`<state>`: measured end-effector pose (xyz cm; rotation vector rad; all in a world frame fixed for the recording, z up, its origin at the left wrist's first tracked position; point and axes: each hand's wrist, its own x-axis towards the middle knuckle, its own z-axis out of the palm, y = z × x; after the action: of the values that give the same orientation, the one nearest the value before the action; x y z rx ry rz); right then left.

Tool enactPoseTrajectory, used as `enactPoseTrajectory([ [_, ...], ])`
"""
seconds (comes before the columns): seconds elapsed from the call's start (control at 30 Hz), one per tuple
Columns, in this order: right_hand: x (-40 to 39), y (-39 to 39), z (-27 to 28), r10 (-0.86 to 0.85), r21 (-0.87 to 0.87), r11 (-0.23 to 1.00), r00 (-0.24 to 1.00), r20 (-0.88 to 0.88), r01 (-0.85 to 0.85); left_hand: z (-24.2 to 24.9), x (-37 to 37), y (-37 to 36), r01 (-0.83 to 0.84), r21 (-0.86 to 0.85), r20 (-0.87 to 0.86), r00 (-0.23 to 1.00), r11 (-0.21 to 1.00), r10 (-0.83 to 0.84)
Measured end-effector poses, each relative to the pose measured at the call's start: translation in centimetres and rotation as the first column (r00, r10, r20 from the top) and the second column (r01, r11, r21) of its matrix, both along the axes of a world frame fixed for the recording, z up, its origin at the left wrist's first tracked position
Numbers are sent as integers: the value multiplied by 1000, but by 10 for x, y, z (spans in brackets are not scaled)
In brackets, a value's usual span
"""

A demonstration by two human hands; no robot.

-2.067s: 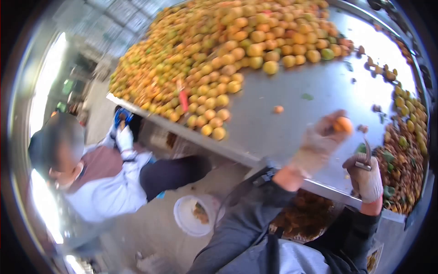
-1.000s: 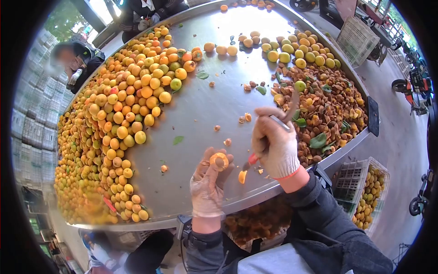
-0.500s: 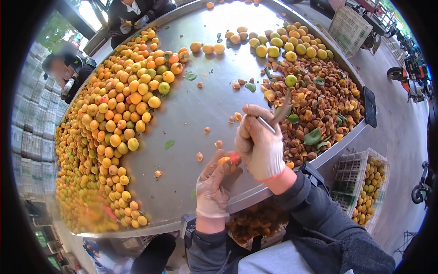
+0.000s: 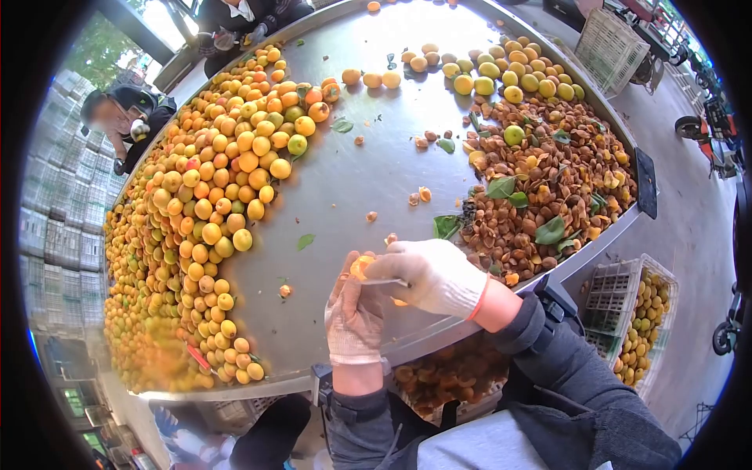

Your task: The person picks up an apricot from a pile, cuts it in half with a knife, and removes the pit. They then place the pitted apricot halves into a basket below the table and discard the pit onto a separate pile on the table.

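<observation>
Both my hands wear pale, stained gloves and meet over the table's near edge. My left hand [image 4: 354,317] is closed around a cut apricot [image 4: 361,266], its orange flesh facing up. My right hand [image 4: 435,274] grips a small knife [image 4: 385,281], with a narrow grey blade pointing left against the apricot; its handle is hidden in my fist. A bit of orange flesh [image 4: 399,302] shows below the right hand. Whole apricots [image 4: 211,211] are heaped to the left. Brown apricot stones [image 4: 540,180] with some leaves lie piled on the right.
The metal table [image 4: 313,211] carries scattered stones and leaves. A dark flat device [image 4: 646,184] sits on its right rim. A fruit-filled crate [image 4: 599,301] stands on the floor at right. Halved fruit [image 4: 450,376] lies below the near edge. Two people work at the far left side.
My right hand has turned over and come down leftward, bringing the blade to the apricot. The red piece by my left fingers no longer shows. The view has shifted slightly.
</observation>
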<state>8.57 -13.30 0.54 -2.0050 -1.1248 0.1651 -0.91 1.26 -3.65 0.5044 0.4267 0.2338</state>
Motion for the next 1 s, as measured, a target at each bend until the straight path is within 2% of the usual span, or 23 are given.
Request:
enactPoseTrajectory([
  [0.07, -3, 1, -6, 4, -29, 1000, 1000, 20, -3, 0, -3, -1, 17, 38, -45, 999, 999, -15],
  [0.13, -4, 2, -6, 12, -55, 998, 999, 40, -10, 3, -5, -7, 11, 236, -98, 995, 972, 12],
  [0.17, -4, 3, -6, -5, 77, 997, 974, -227, 23, 10, -6, -7, 9, 238, -100, 995, 971, 16],
  [0.23, -2, 0, 4, 22, 272, 936, 736, -676, 222, 32, -3, -8, -32, 168, -115, 992, 985, 52],
  [0.27, 1, -3, 15, -26, 261, 895, 628, -778, 361, 32, -3, -6, -28, 168, -118, 992, 985, 48],
  [0.3, 6, -6, 19, -83, 257, 862, 622, -779, 437, 31, -2, -4, 68, 432, -258, 965, 899, 51],
  [0.33, 10, -9, 25, -139, 254, 822, 611, -779, 510, 30, -2, -4, 195, 645, -383, 919, 739, 93],
  [0.37, 12, -15, 36, -136, 169, 789, 436, -890, 591, 27, -3, -10, 199, 646, -384, 919, 737, 88],
  [0.4, 12, -17, 34, -136, 171, 786, 436, -890, 594, 22, -5, -19, 343, 891, -387, 917, 296, 102],
  [0.43, 13, -17, 30, -125, 205, 763, 451, -884, 613, 17, -5, -26, 397, 889, -380, 917, -226, 117],
  [0.47, 13, -18, 27, -116, 237, 740, 466, -877, 630, 12, -2, -31, 396, 889, -380, 918, -228, 115],
  [0.53, 12, -21, 27, -100, 247, 746, 471, -877, 619, 1, 3, -36, 594, 663, -587, 790, -456, 176],
  [0.6, 10, -23, 31, -93, 256, 749, 481, -872, 611, 4, 4, -36, 616, 661, -603, 776, -429, 185],
  [0.67, 10, -28, 38, -96, 247, 748, 468, -879, 616, 17, -4, -34, 537, 792, -523, 842, -292, 132],
  [0.73, 14, -35, 43, -99, 249, 737, 464, -880, 629, 61, -23, -46, 487, 873, -487, 873, -12, 1],
  [0.8, 17, -41, 39, -111, 223, 736, 439, -891, 639, 74, -41, -54, 521, 835, -474, 845, 177, -249],
  [0.87, 20, -42, 40, -129, 220, 743, 458, -879, 632, 75, -53, -63, 524, 849, -429, 762, 72, -485],
  [0.9, 21, -42, 42, -159, 184, 747, 440, -884, 638, 87, -45, -64, 222, 934, -345, 763, -279, -547],
  [0.93, 21, -42, 44, -192, 145, 748, 420, -887, 648, 83, -42, -62, 210, 938, -334, 765, -277, -551],
  [1.0, 20, -44, 46, -151, 169, 765, 428, -891, 621, 63, -34, -55, 306, 939, -248, 918, 158, -310],
])
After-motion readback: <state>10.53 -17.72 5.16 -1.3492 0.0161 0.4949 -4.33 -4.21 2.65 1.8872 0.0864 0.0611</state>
